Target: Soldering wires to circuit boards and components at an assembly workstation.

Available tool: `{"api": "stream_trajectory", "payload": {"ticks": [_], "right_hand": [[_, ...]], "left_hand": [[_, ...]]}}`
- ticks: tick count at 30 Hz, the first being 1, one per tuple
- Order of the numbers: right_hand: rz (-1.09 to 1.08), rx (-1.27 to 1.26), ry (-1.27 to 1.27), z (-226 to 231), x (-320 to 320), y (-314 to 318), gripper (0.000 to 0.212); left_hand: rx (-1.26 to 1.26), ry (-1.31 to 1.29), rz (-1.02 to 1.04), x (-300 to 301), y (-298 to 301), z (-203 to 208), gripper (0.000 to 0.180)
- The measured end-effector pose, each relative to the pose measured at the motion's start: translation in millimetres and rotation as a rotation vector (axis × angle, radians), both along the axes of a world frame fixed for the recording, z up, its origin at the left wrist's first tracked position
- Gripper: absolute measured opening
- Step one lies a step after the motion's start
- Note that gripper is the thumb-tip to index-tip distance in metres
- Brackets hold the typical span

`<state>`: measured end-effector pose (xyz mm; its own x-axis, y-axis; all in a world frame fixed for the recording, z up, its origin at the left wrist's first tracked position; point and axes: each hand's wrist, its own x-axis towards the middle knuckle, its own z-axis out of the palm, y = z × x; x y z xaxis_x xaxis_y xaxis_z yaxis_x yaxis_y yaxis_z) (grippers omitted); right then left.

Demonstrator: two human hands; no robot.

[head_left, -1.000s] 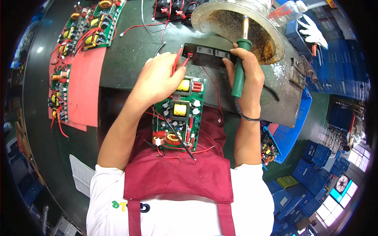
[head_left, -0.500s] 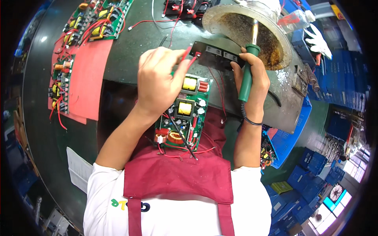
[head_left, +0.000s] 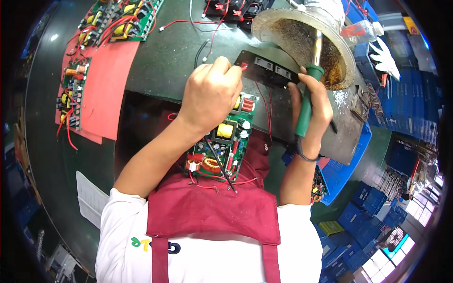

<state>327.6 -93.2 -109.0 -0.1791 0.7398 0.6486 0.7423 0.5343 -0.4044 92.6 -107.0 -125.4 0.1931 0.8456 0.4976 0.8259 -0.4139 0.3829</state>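
Note:
In my right hand (head_left: 315,106) is a soldering iron with a green handle (head_left: 306,106), its metal barrel pointing up into the mouth of a stained, funnel-shaped hood (head_left: 337,78). That hand's thumb and fingertips also reach the right end of a black panel with rectangular sockets (head_left: 269,70). My left hand (head_left: 212,94) is closed at the panel's left end, pinching a red wire (head_left: 244,67); most of the wire is hidden by the fingers. Below it a green circuit board (head_left: 219,151) with yellow transformers, a copper coil and loose leads lies against the maroon apron, partly covered by my left hand.
Circuit boards (head_left: 71,94) lie at the left on pink sheets (head_left: 106,89). Black parts with red wires (head_left: 236,9) sit at the far edge. At the right are a clear bottle (head_left: 361,32), a white glove (head_left: 384,59), a metal spring (head_left: 374,96) and a blue tray (head_left: 347,165).
My left hand has moved right, and its fingers now cover most of the red wire. The right hand with the soldering iron has shifted slightly right and nearer; the view has shifted a little.

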Motion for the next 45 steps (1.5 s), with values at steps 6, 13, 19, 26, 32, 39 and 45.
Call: {"api": "stream_trajectory", "payload": {"ticks": [6,13,19,26,32,39,45], "right_hand": [[0.008,-0.092,0.226,35.7,12.5,-48.1,0.027],[-0.093,0.068,0.739,70.7,1.9,-52.4,0.036],[0.012,-0.156,0.655,90.3,-28.8,-26.0,0.025],[0.092,-0.281,0.463,106.5,-57.1,4.8,0.018],[0.189,-0.311,0.357,107.4,-64.4,22.0,0.02],[0.198,-0.273,0.239,113.2,-80.8,35.6,0.019],[0.121,-0.348,0.154,138.9,-94.3,31.9,0.021]], "left_hand": [[-0.009,-0.102,0.009,0.8,0.6,-3.5,0.015],[-0.029,-0.114,0.007,-1.8,0.9,-3.9,0.006],[-0.023,-0.112,0.015,-1.5,0.6,-5.5,0.006],[-0.023,-0.107,0.012,-1.3,0.5,-6.5,0.008],[-0.023,-0.095,0.029,-0.3,0.5,-6.0,0.011],[0.003,-0.059,0.018,0.6,1.9,-7.5,0.013],[0.009,-0.034,0.025,1.1,1.8,-7.1,0.013]]}}
